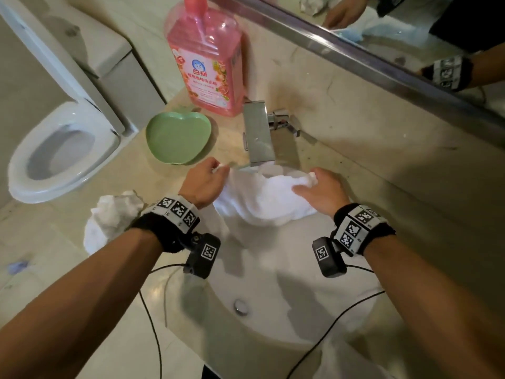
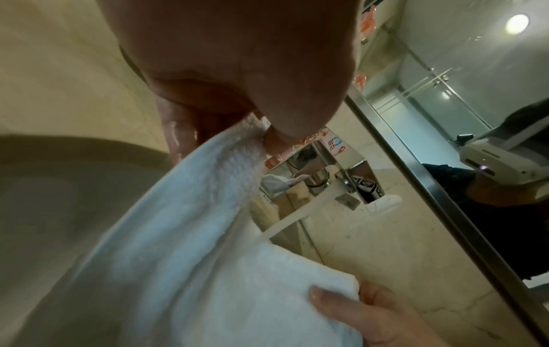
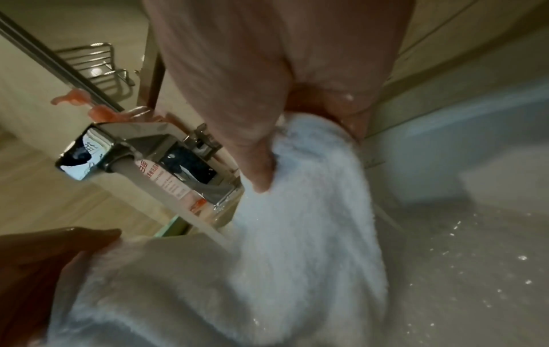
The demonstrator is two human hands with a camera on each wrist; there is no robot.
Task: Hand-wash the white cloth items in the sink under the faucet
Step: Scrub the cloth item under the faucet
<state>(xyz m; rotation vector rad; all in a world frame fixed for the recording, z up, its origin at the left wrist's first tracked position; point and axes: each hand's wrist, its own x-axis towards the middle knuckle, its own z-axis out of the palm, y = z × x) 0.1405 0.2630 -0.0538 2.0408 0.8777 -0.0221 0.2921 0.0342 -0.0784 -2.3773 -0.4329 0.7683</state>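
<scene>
A white cloth (image 1: 262,198) hangs spread between my two hands over the back of the white sink (image 1: 273,318), just below the chrome faucet (image 1: 258,135). My left hand (image 1: 207,177) pinches its left corner between thumb and fingers; the pinch on the cloth (image 2: 208,211) shows in the left wrist view. My right hand (image 1: 317,187) grips the right corner, with the thumb pressed on the cloth (image 3: 312,211). Water (image 3: 166,199) streams from the faucet (image 3: 124,150) onto the cloth's middle. A second crumpled white cloth (image 1: 112,217) lies on the counter left of the sink.
A pink detergent bottle (image 1: 207,58) and a green apple-shaped dish (image 1: 177,136) stand on the counter behind left of the faucet. A toilet (image 1: 57,149) is at far left. A mirror (image 1: 396,28) runs along the back wall. More white cloth (image 1: 344,356) drapes over the sink's front right rim.
</scene>
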